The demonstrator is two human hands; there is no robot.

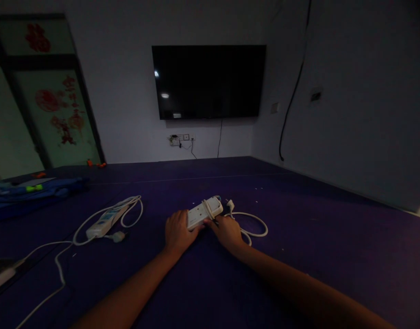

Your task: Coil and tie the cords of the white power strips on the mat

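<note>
In the head view, a white power strip [198, 214] lies tilted between my hands, with part of its cord wrapped around the far right end. My left hand [177, 231] is closed on the strip's near left end, thumb along its lower edge. Fingers of my right hand [228, 231] are pressed together at the strip's right side, by the wrapped cord; whether they pinch cord or strip edge is hard to see. Beyond that hand, a white plug [231, 205] stands on the purple surface, and a loop of loose cord [261, 234] curls to the right.
A second power strip [107, 221] with looped cord and a plug [118, 236] lies at left. Blue cloth [38, 191] is behind it, and another white strip [2, 278] at the left edge. A television [210, 82] hangs on the far wall above the purple floor [319, 256].
</note>
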